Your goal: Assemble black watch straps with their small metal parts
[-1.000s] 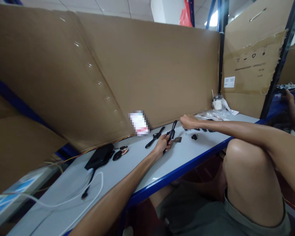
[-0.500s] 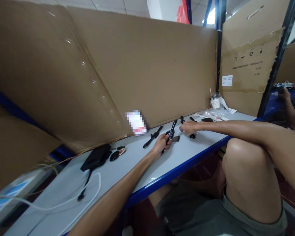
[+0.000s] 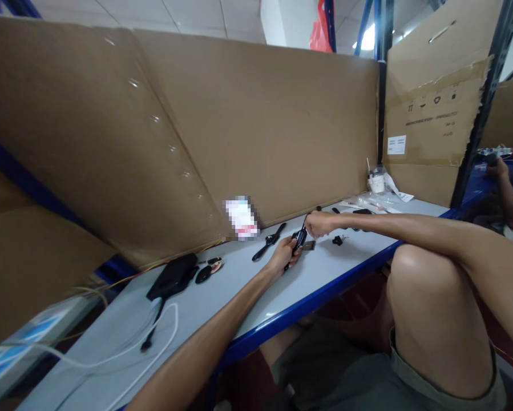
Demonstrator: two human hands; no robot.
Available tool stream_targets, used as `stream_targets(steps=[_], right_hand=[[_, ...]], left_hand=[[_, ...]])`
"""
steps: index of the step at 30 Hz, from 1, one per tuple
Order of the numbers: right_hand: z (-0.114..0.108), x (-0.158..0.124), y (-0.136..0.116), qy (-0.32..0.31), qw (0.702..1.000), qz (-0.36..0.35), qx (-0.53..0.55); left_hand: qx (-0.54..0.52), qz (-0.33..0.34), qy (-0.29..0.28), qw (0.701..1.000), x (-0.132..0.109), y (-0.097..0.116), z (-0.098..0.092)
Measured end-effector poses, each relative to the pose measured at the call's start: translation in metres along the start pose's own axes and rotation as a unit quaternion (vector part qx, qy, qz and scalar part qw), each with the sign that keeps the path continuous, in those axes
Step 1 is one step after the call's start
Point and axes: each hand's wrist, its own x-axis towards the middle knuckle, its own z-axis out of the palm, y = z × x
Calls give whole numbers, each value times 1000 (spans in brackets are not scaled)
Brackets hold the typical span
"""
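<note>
left hand (image 3: 287, 254) fingers curled round watch (image 3: 299, 236) | its long axis slants up from them | right hand (image 3: 318, 224) fingers pinched together at its upper end

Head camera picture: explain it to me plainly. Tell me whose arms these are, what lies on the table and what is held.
No machine here: a person wears one camera on the head, looking forward and down, so the two bare arms reaching in are their own. The left hand grips a black strap piece, perhaps a watch; the right hand meets its upper end, though whether it pinches is unclear. They work over a grey table with a blue edge, backed by a cardboard wall. On it lie a second black strap, a black pouch, a white cable and small black parts. At far right is another person's hand.
</note>
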Motion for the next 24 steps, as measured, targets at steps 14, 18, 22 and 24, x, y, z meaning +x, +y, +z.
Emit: stream_targets(steps=[14, 18, 22, 24], right_hand=[[-3, 0, -20, 54, 930, 61, 358], [-6, 3, -32, 57, 946, 41, 317], [-4, 9, -37, 69, 974, 38, 212], [-1, 13, -36, 80, 986, 24, 147]], left_hand=[[-2, -8, -17, 1000, -3, 4, 1], [-5, -10, -16, 1000, -3, 4, 0], [-23, -16, -25, 999, -3, 5, -2], [-39, -26, -30, 998, -1, 5, -4]])
